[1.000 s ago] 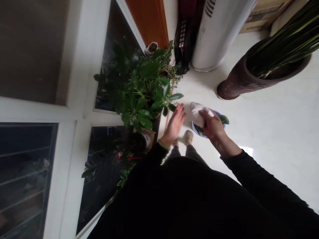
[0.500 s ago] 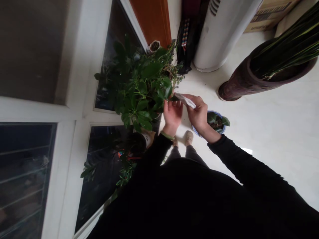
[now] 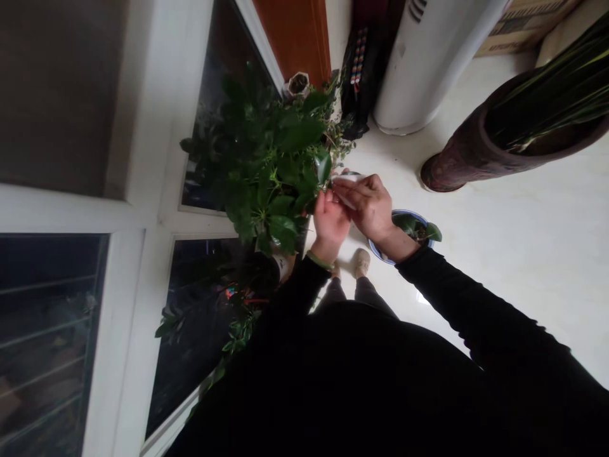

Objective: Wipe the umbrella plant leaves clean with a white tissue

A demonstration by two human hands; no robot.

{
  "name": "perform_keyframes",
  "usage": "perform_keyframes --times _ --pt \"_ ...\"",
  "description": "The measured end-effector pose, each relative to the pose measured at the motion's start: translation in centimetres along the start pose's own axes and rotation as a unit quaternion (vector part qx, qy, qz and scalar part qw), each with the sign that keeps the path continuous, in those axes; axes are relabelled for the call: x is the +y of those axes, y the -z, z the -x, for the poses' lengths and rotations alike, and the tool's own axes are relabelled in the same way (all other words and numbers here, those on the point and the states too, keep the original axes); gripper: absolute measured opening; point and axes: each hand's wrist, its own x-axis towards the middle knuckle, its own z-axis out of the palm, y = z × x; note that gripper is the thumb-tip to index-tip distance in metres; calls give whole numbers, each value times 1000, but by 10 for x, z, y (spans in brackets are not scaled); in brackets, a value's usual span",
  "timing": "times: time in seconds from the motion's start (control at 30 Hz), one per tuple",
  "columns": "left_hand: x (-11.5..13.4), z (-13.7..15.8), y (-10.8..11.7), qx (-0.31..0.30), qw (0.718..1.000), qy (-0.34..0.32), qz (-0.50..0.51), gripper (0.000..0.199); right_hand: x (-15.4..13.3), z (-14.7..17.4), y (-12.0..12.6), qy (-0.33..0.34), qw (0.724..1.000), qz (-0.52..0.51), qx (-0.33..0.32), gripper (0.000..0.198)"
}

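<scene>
A leafy green potted plant (image 3: 271, 171) fills the space left of my hands. My left hand (image 3: 332, 222) is palm up at the plant's right edge, its fingers curled under a leaf (image 3: 352, 172) that is mostly covered. In my right hand (image 3: 373, 206) is a folded white cloth or tissue (image 3: 354, 178), pinched and pressed over that leaf against the left fingers. The fingertips of both hands overlap, so the exact grip on the leaf is partly hidden.
Below my right wrist stands a blue-rimmed pot (image 3: 380, 254) with a small plant. A tall brown planter (image 3: 466, 152) and a white cylindrical appliance (image 3: 409, 82) are on the pale floor. White-framed glass panes (image 3: 162, 216) border the left side.
My right hand has moved slightly left, bringing the white cloth down onto the leaf above my left fingers. My left hand has stayed nearly in place.
</scene>
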Motion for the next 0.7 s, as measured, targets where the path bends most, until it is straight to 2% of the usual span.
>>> perform_keyframes --times 0.1,0.33,0.53,0.63,0.7 --pt "0 3 -2 23 1000 10 0 59 8 4 6 -9 999 7 36 36" --pt "4 6 -3 6 999 -6 -37 57 20 11 6 -23 994 -20 102 40" --pt "2 -4 10 -28 986 -65 -152 69 15 11 8 -118 982 -70 127 38" --pt "2 -8 14 -66 972 -98 -201 72 21 16 6 -154 978 -85 110 37" --pt "3 -6 14 -79 971 -89 -209 72 30 22 3 -181 974 -98 95 35"
